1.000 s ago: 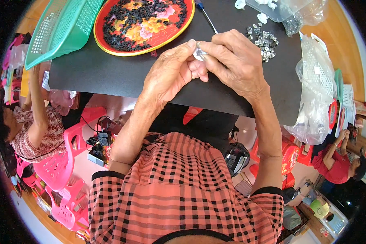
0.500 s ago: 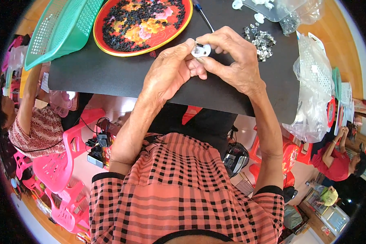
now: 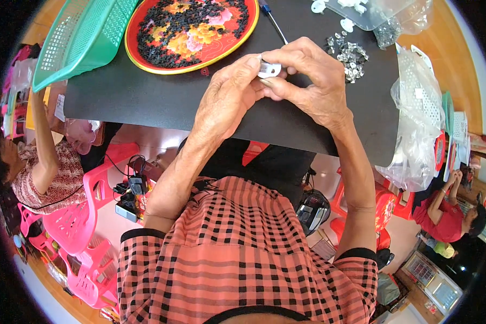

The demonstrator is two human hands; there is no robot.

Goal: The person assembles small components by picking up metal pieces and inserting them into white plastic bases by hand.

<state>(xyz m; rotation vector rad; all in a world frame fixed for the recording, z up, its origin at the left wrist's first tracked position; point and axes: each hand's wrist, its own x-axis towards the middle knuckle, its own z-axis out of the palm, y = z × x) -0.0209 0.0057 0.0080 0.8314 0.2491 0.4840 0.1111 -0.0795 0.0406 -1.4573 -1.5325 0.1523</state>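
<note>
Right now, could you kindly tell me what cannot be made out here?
All in the head view:
White part: partly covered by the left hand and right hand.
Black pieces on the red tray: too small for exact shapes.
Green basket: cut off by the upper edge.
Blue-handled tool: handle end likewise.

The white piece (image 3: 270, 70) looks smooth and plastic, the red tray (image 3: 219, 49) glossy.

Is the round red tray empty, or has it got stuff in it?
It's got stuff in it: many small black pieces lie scattered across the tray, its flowers showing between them.
</note>
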